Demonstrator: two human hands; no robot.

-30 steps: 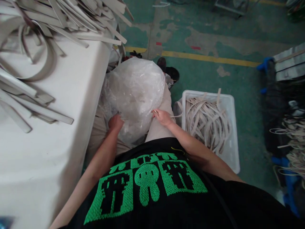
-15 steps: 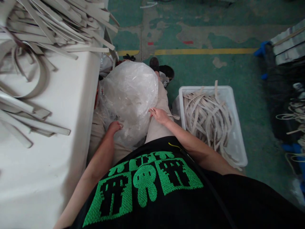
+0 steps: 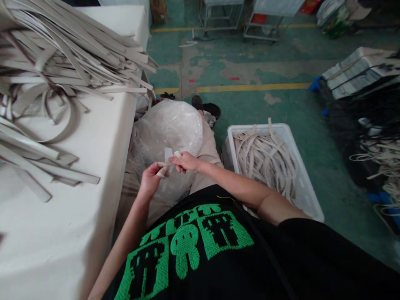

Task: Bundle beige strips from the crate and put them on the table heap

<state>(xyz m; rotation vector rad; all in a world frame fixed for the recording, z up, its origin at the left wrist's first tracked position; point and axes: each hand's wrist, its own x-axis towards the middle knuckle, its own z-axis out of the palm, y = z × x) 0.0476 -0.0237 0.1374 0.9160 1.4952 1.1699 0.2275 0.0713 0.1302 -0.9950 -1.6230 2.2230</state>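
My left hand and my right hand meet over a clear plastic bag that is spread open across my lap. Between the fingertips is a small white slip, standing up from them. Both hands are closed in a pinch at its lower edge. Pale wraps cover some fingertips on each hand. What lies inside the bag cannot be made out through the cloudy plastic.
On my left, a white-covered table bears a heap of beige flat strips. At my right stands a white plastic bin of thin strips. Wrapped stacks lie further right, and metal carts stand ahead.
My hands have left the bag's near edge and come together above it. A small white slip now shows between them. The view has tilted up, bringing the carts into sight.
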